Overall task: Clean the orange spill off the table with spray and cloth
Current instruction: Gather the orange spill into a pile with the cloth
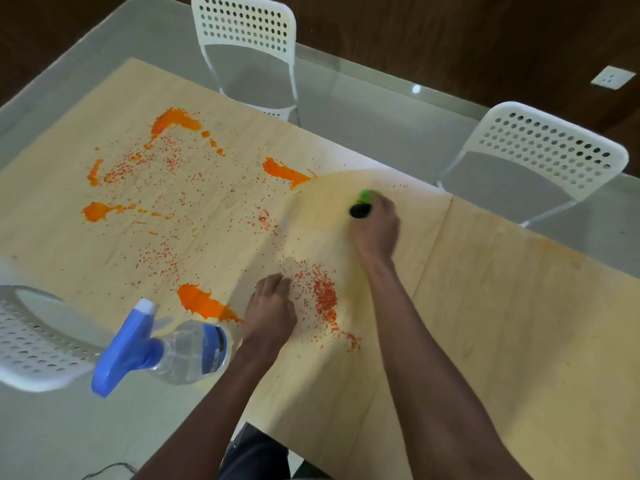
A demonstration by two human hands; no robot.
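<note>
Orange splashes [176,123] and fine orange flecks cover the pale wooden sheet [519,306] on the glass table [363,98]. My right hand [375,226] grips a green and black cloth [363,202], pressing it on the sheet at the far side, blurred. A smeared, paler arc lies around it. My left hand [272,306] rests on the sheet nearer me, its fingers curled, beside a dense patch of orange flecks [325,299]. A clear spray bottle [166,348] with a blue trigger head stands at the sheet's left edge, untouched.
Two white perforated chairs stand at the far side, one [246,29] at top centre and one [543,150] at right. A third white chair [38,341] is at the left edge near the bottle. A wall socket [613,77] sits at top right.
</note>
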